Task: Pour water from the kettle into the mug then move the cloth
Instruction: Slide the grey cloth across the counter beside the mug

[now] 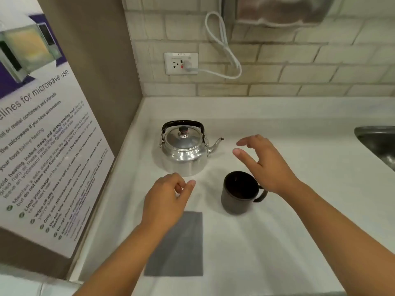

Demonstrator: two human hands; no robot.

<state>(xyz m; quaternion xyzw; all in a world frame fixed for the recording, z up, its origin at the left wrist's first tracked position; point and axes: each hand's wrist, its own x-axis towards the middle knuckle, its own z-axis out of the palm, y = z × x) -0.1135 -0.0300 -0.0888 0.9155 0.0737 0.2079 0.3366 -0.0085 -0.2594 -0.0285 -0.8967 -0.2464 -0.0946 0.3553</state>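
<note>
The right hand [266, 165] hovers with fingers [245, 157] spread apart and empty, just right of the kettle's spout and above the mug's handle. The left hand [165, 201] hangs loosely curled, fingers slightly parted, holding nothing, just in front of the kettle. The shiny metal kettle [183, 150] stands upright on the white table [299, 231], black handle raised, spout pointing right. The dark mug [239, 192] sits in front and to its right, handle to the right. The grey cloth [181, 248] lies flat, long axis running away from the person.
</note>
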